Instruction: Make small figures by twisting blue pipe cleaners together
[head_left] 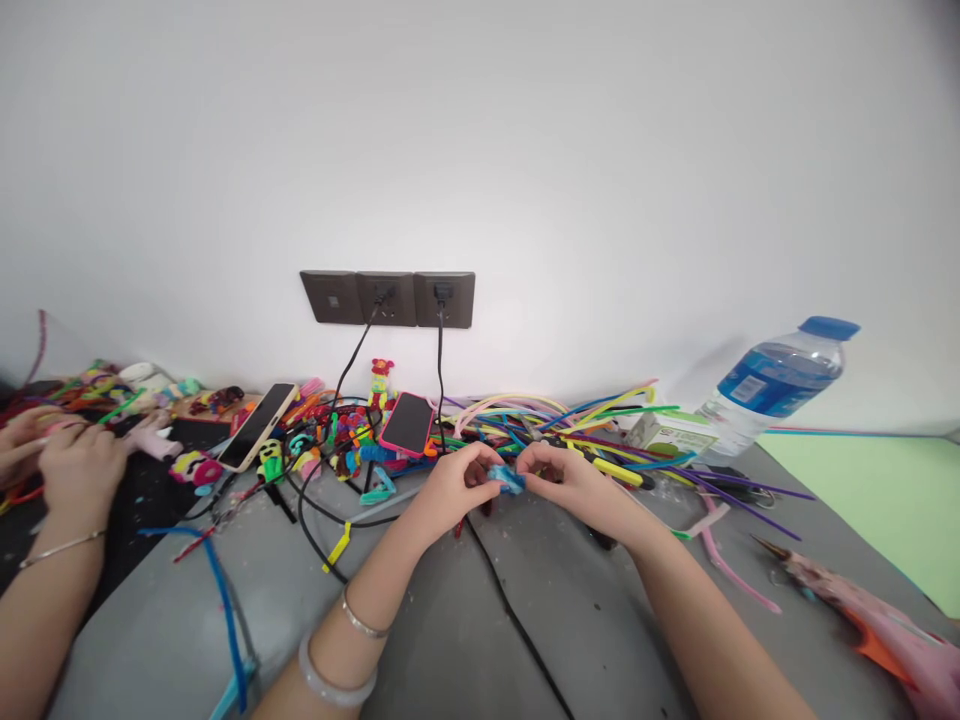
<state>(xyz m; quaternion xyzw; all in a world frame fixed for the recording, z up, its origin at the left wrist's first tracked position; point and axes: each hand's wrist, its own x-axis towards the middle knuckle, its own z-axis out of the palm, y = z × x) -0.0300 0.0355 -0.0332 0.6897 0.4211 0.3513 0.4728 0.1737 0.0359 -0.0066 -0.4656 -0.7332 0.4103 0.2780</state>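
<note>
Between my two hands, just above the grey table, is a small blue fuzzy piece (508,479) that looks like bent pipe cleaner. My left hand (463,487) pinches its left side between thumb and fingers. On the other side, the fingertips of my right hand (564,478) are closed on its right end. Its exact shape is partly hidden by my fingers. Behind my hands lies a heap of colourful pipe cleaners (525,415). A phone in a pink case (409,424) rests just beyond my left hand.
Another person's hands (79,465) work at the far left. Small fuzzy figures (271,460) and a second phone (260,425) lie left. Black cables (510,605) cross the table from wall sockets (386,299). To the right are a water bottle (780,385) and a pink glue gun (847,595).
</note>
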